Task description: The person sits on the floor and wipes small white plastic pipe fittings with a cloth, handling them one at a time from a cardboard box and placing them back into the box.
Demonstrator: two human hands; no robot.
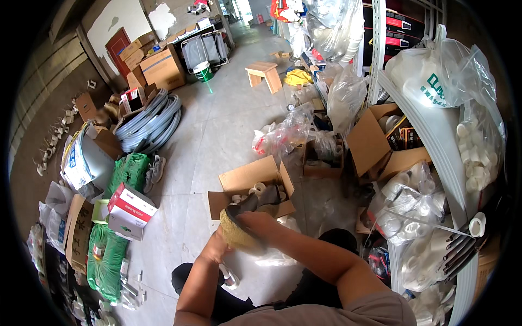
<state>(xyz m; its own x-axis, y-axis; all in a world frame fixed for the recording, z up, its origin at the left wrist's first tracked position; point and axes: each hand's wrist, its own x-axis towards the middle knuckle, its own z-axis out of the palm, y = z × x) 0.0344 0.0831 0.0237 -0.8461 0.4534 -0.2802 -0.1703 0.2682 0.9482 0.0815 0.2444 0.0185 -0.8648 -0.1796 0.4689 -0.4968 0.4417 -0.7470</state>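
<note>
A yellowish, rough-textured item with a dark grey edge is held between my hands; part of it is blurred and I cannot tell its exact kind. My left hand grips its lower left side, its fingers partly hidden behind it. My right hand holds its upper right edge. Just beyond stands an open cardboard box with white plastic pipe fittings and dark grey pieces inside. A clear plastic bag lies on the floor below my right forearm.
At right, a shelf post, an open carton and bags of white fittings. At left, a red-and-white box, green-wrapped bundles and coiled grey hose. A wooden stool stands ahead.
</note>
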